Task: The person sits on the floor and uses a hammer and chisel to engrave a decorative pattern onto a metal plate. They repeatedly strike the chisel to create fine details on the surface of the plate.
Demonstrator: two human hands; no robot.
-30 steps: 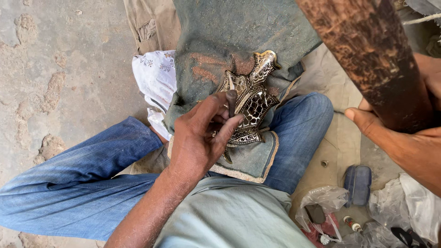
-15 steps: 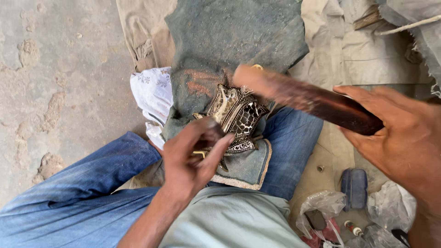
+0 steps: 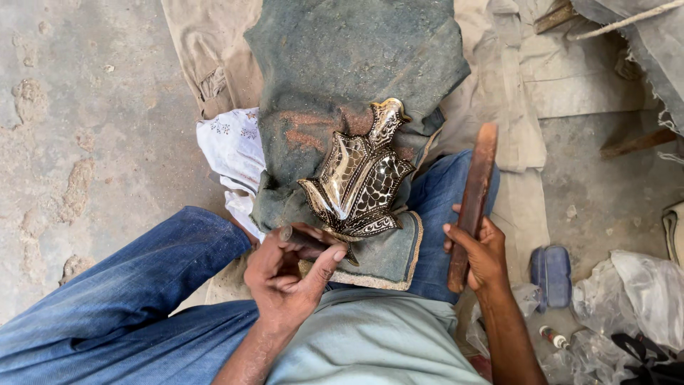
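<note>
Now the right hand, clamped on the mallet, had dropped right of the ornament, strike apparently spent; the left hand pinched a punch at its lower edge.

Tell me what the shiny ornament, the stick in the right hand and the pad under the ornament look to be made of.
Ornament: probably polished metal, brassy with dark inlay; it mirrors light.
Stick: likely wood, reddish brown, matte and worn.
Pad: thick grey-green cloth, dusty, with a stitched edge and rusty stains.
</note>
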